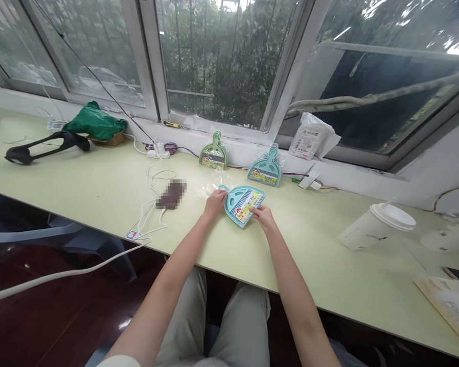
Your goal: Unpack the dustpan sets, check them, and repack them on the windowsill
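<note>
Head view, with the clock centred on the held piece: shows a teal dustpan (235,195) bearing a bright printed label (249,205), near the middle of the pale counter (306,229). Points its handle toward ten o'clock; cannot tell whether resting on the counter or held just above. Is gripped from two sides: at nine o'clock by the left hand (215,202), closed with fingers curled about the handle's base; at four o'clock by the right hand (263,216), pinching the near edge, thumb over the label.

Has just beside, at ten o'clock, a clear plastic wrapper (217,181). Shows farther out, against the wall, a green dustpan stack (213,151) at eleven o'clock and a blue-green dustpan stack (266,167) at one o'clock.

Carries at nine o'clock a pixelated dark object (171,194) near white cables (141,219); toward ten, a white power strip (158,152) and, well apart, a green bag (94,122). Shows a white package (308,138) on the ledge between one and two, a lidded white cup (375,227) at three, and a printed paper bag (445,306) at four, partly cut off. Gives onto windows (222,61) at twelve.
</note>
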Available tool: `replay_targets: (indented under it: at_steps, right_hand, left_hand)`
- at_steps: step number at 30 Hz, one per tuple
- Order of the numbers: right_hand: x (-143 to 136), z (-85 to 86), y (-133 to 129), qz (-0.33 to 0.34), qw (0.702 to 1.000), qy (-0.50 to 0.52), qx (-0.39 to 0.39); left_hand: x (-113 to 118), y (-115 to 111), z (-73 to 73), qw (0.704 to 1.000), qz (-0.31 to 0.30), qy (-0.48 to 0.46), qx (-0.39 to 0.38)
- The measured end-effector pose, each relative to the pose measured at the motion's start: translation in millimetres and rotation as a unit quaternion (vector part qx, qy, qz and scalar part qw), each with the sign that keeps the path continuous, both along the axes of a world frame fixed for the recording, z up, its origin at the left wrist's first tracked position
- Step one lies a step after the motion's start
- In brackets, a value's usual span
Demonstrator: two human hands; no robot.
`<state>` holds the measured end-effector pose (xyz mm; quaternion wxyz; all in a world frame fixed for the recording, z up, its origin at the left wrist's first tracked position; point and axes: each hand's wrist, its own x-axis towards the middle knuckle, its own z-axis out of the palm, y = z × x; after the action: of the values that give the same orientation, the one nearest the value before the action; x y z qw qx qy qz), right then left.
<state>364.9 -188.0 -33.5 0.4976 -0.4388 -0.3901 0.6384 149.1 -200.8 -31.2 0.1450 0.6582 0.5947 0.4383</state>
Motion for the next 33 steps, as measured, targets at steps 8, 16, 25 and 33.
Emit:
replay_targets:
  at_steps: [8,16,25,33]
  right_hand:
    - [-13,1.4,-3,-0.054,0.995,0.077,0.030]
    - [-11,0.2,-2,-0.058,0.992,0.096,0.058]
    - [-6,5.2,-4,-0.073,0.988,0.083,0.110]
    - [-7,10.1,-5,-0.118,0.983,0.077,0.120]
  left_hand:
    - [29,-18,22.6,0.980,0.031,-0.159,0.112]
    - [19,13,2.1,0.837,-0.145,-0.504,-0.158]
    - [34,3,-0.3,0.778,-0.273,-0.544,-0.159]
    - [38,-3,-3.5,0.755,-0.311,-0.519,-0.253]
